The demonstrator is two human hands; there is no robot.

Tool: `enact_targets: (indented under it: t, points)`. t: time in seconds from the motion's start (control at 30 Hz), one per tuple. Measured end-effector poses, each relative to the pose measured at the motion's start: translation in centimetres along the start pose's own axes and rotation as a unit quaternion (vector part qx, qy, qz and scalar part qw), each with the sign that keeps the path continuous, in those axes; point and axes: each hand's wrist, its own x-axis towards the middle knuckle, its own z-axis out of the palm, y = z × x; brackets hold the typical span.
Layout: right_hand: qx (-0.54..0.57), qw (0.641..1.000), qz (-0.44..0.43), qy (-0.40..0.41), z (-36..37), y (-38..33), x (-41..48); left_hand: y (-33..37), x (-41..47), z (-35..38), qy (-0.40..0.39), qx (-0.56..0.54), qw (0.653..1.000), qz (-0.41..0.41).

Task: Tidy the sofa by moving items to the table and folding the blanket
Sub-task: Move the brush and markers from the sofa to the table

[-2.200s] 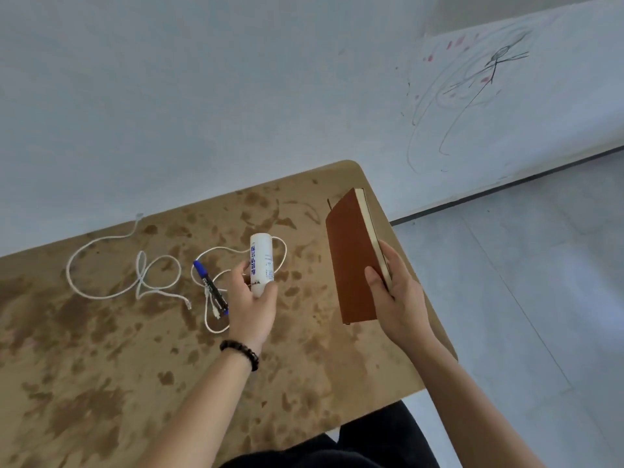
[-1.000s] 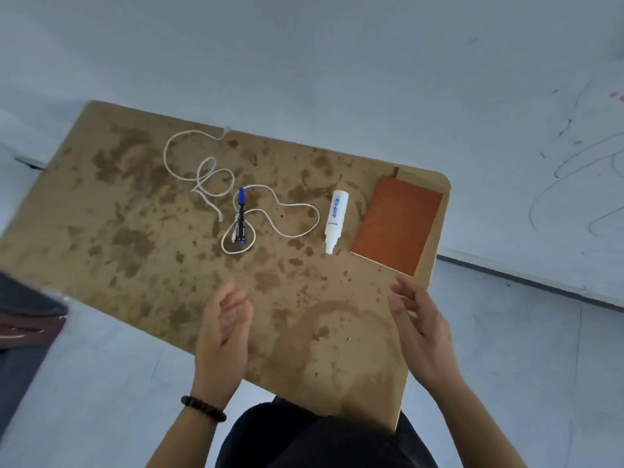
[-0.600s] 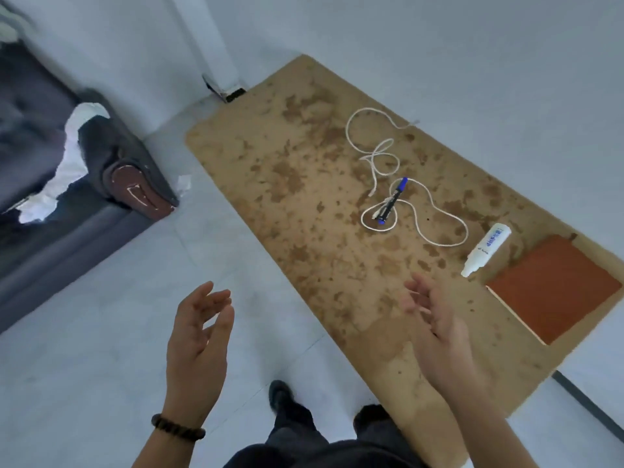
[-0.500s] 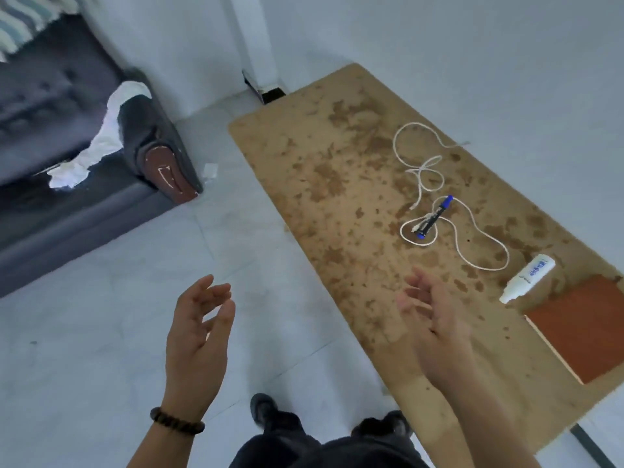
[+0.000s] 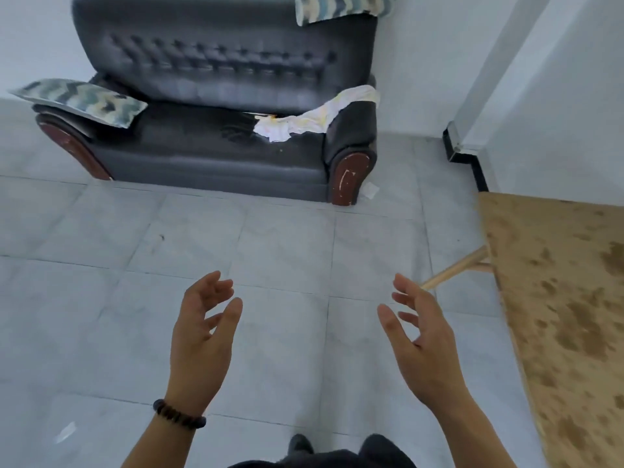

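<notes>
- The left hand (image 5: 202,336) and the right hand (image 5: 422,339) hang over the grey tiled floor (image 5: 101,315), palms turned toward each other, fingers apart and slightly bent, holding nothing; a dark beaded bracelet (image 5: 179,415) circles the left wrist
- The sofa (image 5: 216,72), dark grey with a buttoned back, stands against the far wall, its back's top edge partly cut off by the frame
- The blanket (image 5: 314,116), white and crumpled, is draped over the sofa's right armrest and spills onto the right end of the seat; a faint yellowish print on it is too blurred to read
- At the blanket's left edge a thin yellow-orange streak (image 5: 266,115) lies on the seat; what it is cannot be told
- A zigzag-patterned cushion (image 5: 81,101) rests on the left armrest; a second cushion (image 5: 341,6) of like pattern sits at the back's top right corner, mostly cut off
- The brown front panel (image 5: 349,177) of the right armrest bears pale lines, scratches or marks, illegible
- The table (image 5: 557,298), its top blotched brown, enters from the right edge, only partly in view; one pale leg (image 5: 452,268) slants under its left edge
- A white scrap (image 5: 369,190) lies on the floor just beside the sofa's right front corner
</notes>
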Motion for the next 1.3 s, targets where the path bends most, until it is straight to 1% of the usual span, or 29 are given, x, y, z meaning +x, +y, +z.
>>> enact_targets:
  t: [0.13,0.3,0.43,0.53,0.6,0.7,0.8,0.87,0.97,1.07,1.17,1.3]
  points:
    - [-0.001,0.999,-0.022,-0.032,6.9,-3.3,7.6,-1.4,8.0,-3.6,0.031,0.015,0.999,-0.012]
    - [0.018,0.997,-0.006,-0.077,16.1,-3.8,17.0,-5.0,18.4,-5.4,0.067,0.030,0.996,-0.043]
    - [0.029,0.993,-0.002,-0.111,24.0,-5.4,27.4,-6.4,29.4,-6.9,0.090,0.056,0.993,-0.053]
    - [0.025,0.990,-0.010,-0.138,28.4,-9.4,35.5,-4.7,37.4,-8.9,0.108,0.050,0.991,-0.056]
    - [0.020,0.989,-0.038,-0.145,31.1,-12.9,41.0,-3.0,42.8,-10.2,0.121,0.057,0.990,-0.035]
    - [0.015,0.984,-0.073,-0.160,35.0,-17.7,48.2,-1.9,49.7,-11.9,0.143,0.059,0.988,-0.028]
    - [0.010,0.979,-0.097,-0.179,39.4,-20.9,54.1,-2.9,55.8,-13.4,0.170,0.037,0.984,-0.039]
    - [-0.001,0.977,-0.098,-0.191,42.6,-21.9,57.9,-4.5,60.2,-13.8,0.174,0.030,0.983,-0.051]
    - [-0.020,0.980,-0.075,-0.182,47.6,-22.5,63.7,-7.4,68.4,-14.3,0.151,0.031,0.986,-0.071]
    - [-0.039,0.987,-0.035,-0.151,52.0,-23.5,69.2,-8.9,77.9,-15.0,0.102,0.045,0.992,-0.062]
    - [-0.032,0.993,0.002,-0.114,54.6,-25.6,74.6,-8.2,87.8,-15.8,0.045,0.071,0.996,-0.029]
    - [-0.007,0.998,0.036,-0.045,56.0,-27.9,81.5,-5.7,100.1,-15.0,-0.027,0.087,0.996,0.022]
